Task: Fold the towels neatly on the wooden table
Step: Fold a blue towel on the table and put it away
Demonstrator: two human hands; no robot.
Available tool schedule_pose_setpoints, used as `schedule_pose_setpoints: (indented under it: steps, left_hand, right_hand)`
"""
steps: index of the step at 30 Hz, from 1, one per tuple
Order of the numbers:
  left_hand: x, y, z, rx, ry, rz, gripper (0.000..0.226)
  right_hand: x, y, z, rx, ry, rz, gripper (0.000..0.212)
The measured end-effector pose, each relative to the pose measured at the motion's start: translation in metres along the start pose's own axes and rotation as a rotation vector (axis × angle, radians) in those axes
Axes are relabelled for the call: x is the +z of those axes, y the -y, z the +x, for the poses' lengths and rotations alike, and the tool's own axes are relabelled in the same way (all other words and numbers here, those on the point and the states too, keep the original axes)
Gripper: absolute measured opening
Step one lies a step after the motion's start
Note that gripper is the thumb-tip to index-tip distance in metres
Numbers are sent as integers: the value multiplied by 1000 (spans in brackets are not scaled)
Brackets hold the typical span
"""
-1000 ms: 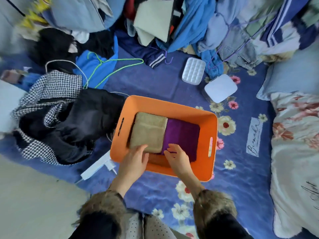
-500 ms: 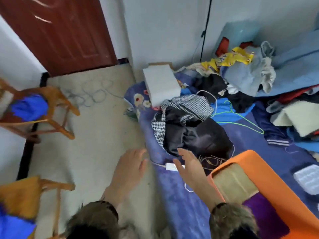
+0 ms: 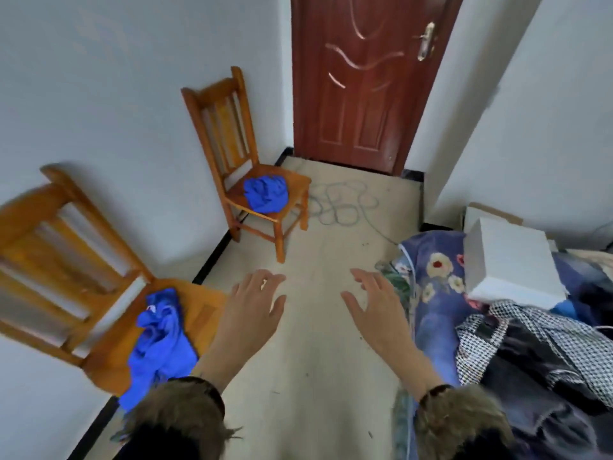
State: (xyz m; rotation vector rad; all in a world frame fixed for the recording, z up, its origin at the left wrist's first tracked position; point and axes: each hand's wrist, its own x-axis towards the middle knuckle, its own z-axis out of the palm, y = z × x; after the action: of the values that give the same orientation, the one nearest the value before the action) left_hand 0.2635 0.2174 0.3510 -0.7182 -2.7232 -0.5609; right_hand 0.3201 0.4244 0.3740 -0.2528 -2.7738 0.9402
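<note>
A crumpled blue towel (image 3: pixel 162 343) lies on the seat of the near wooden chair (image 3: pixel 66 260) at the lower left, with part of it hanging off the front. Another crumpled blue towel (image 3: pixel 265 193) sits on the seat of the far wooden chair (image 3: pixel 238 151) by the wall. My left hand (image 3: pixel 255 310) hovers over the floor just right of the near chair, fingers spread, holding nothing. My right hand (image 3: pixel 374 307) is stretched out beside it, also spread and holding nothing, near the bed's edge.
A brown door (image 3: pixel 365 81) stands shut ahead. A coiled cable (image 3: pixel 338 204) lies on the beige floor in front of it. At the right, a bed with a flowered blue cover (image 3: pixel 434 270) carries a white box (image 3: pixel 510 260) and a checked and black garment (image 3: pixel 537 353).
The view has swung left from the orange basket on the bed to the floor, chairs and door. Both hands left the folded towels in the basket and now reach out with nothing in them.
</note>
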Motion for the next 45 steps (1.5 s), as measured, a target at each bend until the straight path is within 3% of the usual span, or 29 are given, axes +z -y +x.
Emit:
schedule_pose_setpoints:
  steps: [4, 17, 22, 24, 29, 32, 35, 39, 45]
  left_hand:
    - [-7, 53, 10, -156, 9, 51, 39]
    - [27, 193, 37, -668, 22, 170, 28]
    - [54, 237, 0, -848, 97, 209, 21]
    - [67, 256, -17, -929, 129, 195, 29]
    - [116, 312, -51, -1033, 99, 120, 29]
    - [151, 345, -68, -1065, 138, 110, 33]
    - [189, 377, -91, -1129, 218, 63, 55]
    - [227, 415, -111, -1159, 286, 64, 57]
    - [248, 458, -127, -1280, 260, 166, 60]
  right_hand:
    - [40, 30, 50, -97, 102, 13, 41]
    - [184, 85, 219, -421, 567, -100, 43]
    - [257, 101, 242, -519, 782, -165, 43]
    - [293, 109, 244, -584, 868, -193, 43]
    - [388, 122, 236, -671, 1034, -223, 42]
    - [449, 121, 229, -713, 1098, -236, 40]
    - [510, 118, 220, -748, 1146, -285, 35]
    - [584, 115, 204, -1018, 1208, -383, 30]
    - [656, 122, 201, -1093, 1157, -501, 45]
